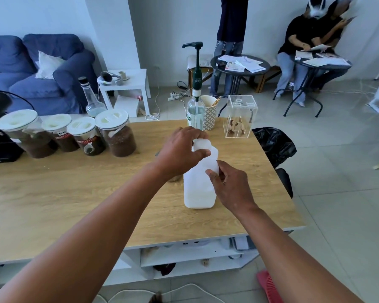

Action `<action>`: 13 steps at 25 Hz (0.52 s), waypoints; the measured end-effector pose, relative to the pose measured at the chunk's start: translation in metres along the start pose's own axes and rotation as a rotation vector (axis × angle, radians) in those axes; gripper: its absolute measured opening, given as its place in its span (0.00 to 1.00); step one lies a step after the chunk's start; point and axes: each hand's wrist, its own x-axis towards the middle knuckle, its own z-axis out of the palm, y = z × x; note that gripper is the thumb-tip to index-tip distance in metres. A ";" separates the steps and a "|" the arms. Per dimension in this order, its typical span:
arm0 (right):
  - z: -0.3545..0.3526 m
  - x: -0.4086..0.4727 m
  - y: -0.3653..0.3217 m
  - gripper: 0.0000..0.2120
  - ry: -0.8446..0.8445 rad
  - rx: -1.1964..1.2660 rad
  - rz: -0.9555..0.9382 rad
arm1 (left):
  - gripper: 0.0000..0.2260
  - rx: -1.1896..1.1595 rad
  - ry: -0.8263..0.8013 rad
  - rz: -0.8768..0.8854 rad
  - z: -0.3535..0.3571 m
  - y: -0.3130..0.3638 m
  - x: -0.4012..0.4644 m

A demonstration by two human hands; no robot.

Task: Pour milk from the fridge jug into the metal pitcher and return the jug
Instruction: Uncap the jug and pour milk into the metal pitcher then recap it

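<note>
Wooden table (74, 193), tiled floor (337, 182).

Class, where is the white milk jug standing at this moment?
The milk jug stands upright on the wooden table, right of centre, near the front edge, between the left hand on its cap and the right hand on its side.

A white plastic milk jug (198, 186) stands upright on the wooden table (74, 193), near its right edge. The left hand (179, 150) curls over the jug's cap (200, 143), fingers wrapped round it. The right hand (230, 185) grips the jug's handle side. Far left stand four lidded jars (116, 133) of brown grounds; behind the jug, a pump bottle (195, 110).
</note>
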 end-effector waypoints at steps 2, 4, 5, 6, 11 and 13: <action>0.000 0.001 0.000 0.15 0.008 0.001 0.004 | 0.19 -0.017 -0.064 0.004 -0.003 -0.001 -0.001; 0.000 0.001 0.001 0.14 0.004 -0.005 0.010 | 0.21 -0.039 -0.085 0.012 -0.004 0.001 0.000; 0.000 0.001 0.001 0.13 -0.001 -0.009 0.012 | 0.22 -0.026 -0.063 0.014 -0.003 0.002 0.000; 0.000 0.001 0.001 0.13 -0.005 -0.011 0.014 | 0.24 0.011 -0.021 0.010 -0.001 0.002 0.000; -0.001 0.002 0.000 0.14 -0.015 -0.007 0.007 | 0.19 0.069 0.019 0.030 0.000 0.004 0.005; -0.001 0.002 0.001 0.15 -0.013 -0.010 0.003 | 0.22 0.066 0.006 0.011 0.000 0.005 0.005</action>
